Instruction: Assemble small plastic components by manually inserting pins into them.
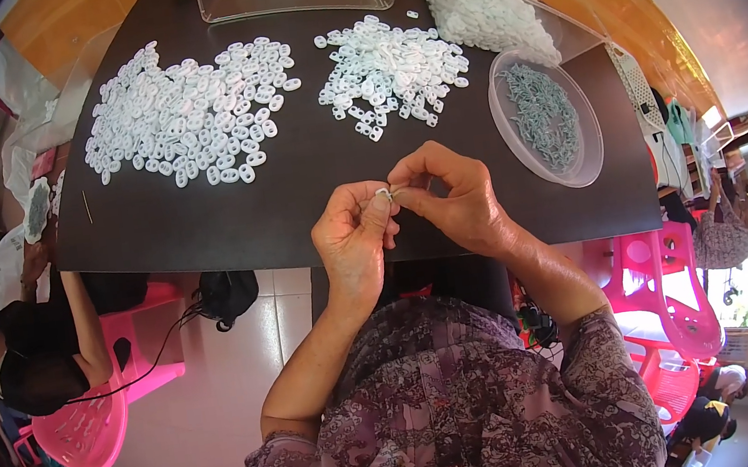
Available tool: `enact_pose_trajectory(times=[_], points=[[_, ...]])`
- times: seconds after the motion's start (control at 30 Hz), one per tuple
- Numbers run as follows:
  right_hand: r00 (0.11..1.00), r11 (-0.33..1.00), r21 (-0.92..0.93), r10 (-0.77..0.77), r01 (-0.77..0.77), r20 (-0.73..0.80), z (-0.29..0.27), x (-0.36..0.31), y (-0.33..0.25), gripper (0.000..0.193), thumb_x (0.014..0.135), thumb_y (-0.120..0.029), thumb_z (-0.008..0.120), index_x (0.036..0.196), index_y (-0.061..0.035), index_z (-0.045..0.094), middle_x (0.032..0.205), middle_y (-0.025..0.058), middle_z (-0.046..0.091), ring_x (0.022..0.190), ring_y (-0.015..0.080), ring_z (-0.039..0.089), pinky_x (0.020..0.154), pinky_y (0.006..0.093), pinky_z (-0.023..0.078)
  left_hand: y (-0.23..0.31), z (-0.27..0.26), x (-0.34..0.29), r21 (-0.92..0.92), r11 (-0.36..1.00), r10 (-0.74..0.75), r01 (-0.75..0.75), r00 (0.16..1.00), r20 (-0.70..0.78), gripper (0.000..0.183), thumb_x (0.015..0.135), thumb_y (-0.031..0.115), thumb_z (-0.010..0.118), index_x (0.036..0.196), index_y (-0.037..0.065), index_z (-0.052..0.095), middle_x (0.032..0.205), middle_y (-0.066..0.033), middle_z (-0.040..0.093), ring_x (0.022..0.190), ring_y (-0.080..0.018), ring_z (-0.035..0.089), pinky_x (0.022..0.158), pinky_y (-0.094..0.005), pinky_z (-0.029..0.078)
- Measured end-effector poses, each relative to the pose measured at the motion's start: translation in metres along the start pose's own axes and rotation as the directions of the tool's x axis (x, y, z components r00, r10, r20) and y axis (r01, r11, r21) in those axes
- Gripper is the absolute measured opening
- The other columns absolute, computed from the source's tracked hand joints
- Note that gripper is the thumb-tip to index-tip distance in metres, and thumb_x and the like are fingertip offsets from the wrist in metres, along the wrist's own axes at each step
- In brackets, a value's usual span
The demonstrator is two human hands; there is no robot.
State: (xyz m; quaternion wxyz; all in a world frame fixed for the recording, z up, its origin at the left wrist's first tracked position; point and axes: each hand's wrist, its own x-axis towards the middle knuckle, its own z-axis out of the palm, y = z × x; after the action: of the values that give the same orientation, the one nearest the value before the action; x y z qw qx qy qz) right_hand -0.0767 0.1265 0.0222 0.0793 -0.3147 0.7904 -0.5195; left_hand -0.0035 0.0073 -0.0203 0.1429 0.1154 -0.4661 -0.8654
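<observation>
Over the near edge of the dark table, my left hand [351, 233] pinches a small white plastic piece [382, 193] between thumb and fingers. My right hand [461, 201] meets it there, thumb and forefinger pressed together at the piece's right side. Whatever the right fingertips hold is too small and covered to make out. Beyond my hands lies a heap of small white plastic pieces [391, 71]. To its left spreads a larger heap of white oval pieces with holes [191, 111]. On the right, a round clear dish [510, 128] contains many small grey-green parts [544, 116].
A clear plastic bag of white pieces [489, 16] lies at the back right, near a clear bin [299, 5] at the far edge. A thin stick [88, 207] rests at the table's left. Pink chairs [90, 427] and other people are on both sides.
</observation>
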Motion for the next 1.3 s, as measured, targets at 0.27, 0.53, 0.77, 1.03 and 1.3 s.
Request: enact_pose_trajectory(times=[0.27,0.53,0.77,1.03,1.3], points=[[0.989,0.981,0.124,0.144,-0.147,0.031,0.003,-0.001,0.001,0.012,0.077,-0.004,0.067,0.088,-0.0015,0.062,0.080,-0.0001,0.062,0.073,0.0042,0.053,0.063,0.0207,0.043,-0.009,0.004,-0.006,0.190,0.972,0.148,-0.140,0.989,-0.026,0.005,0.091,0.006,0.054,0.091,0.001,0.056,0.075,-0.0003,0.056,0.059,-0.0037,0.048,0.048,-0.0168,0.039],[0.998,0.986,0.162,0.051,-0.044,-0.036,0.014,-0.001,0.004,0.009,0.080,0.001,0.064,0.089,0.0003,0.061,0.082,0.0019,0.061,0.075,0.0065,0.056,0.067,0.0219,0.046,-0.005,0.000,-0.002,-0.080,0.992,0.092,-0.094,0.995,-0.031,0.009,0.091,0.005,0.053,0.097,-0.002,0.056,0.079,-0.0039,0.058,0.062,-0.0067,0.052,0.050,-0.0183,0.042],[0.999,1.000,0.026,-0.008,0.009,-0.040,0.014,0.000,0.009,0.006,0.081,0.003,0.060,0.087,0.0010,0.060,0.080,0.0024,0.060,0.074,0.0069,0.056,0.066,0.0219,0.046,-0.006,0.000,-0.004,-0.069,0.992,0.106,-0.110,0.992,-0.061,0.012,0.091,0.004,0.053,0.099,-0.005,0.056,0.080,-0.0081,0.060,0.062,-0.0109,0.054,0.052,-0.0220,0.045],[0.976,0.950,-0.252,-0.207,0.183,-0.071,0.019,0.001,0.007,0.003,0.079,0.001,0.060,0.080,0.0000,0.057,0.074,0.0055,0.054,0.067,0.0154,0.052,0.060,0.0282,0.042,-0.015,0.004,-0.007,0.082,0.981,0.185,-0.176,0.976,-0.111,0.011,0.091,0.004,0.053,0.097,-0.004,0.056,0.079,-0.0046,0.059,0.061,-0.0078,0.052,0.052,-0.0202,0.043],[1.000,1.000,-0.012,-0.014,0.014,0.022,0.008,-0.001,0.012,0.004,0.084,-0.002,0.057,0.085,0.0012,0.060,0.080,0.0040,0.058,0.075,0.0109,0.055,0.066,0.0254,0.044,-0.009,0.004,-0.005,0.003,0.993,0.120,-0.120,0.987,-0.103,0.010,0.090,0.004,0.054,0.097,-0.003,0.057,0.080,-0.0048,0.059,0.061,-0.0075,0.052,0.051,-0.0198,0.043]])
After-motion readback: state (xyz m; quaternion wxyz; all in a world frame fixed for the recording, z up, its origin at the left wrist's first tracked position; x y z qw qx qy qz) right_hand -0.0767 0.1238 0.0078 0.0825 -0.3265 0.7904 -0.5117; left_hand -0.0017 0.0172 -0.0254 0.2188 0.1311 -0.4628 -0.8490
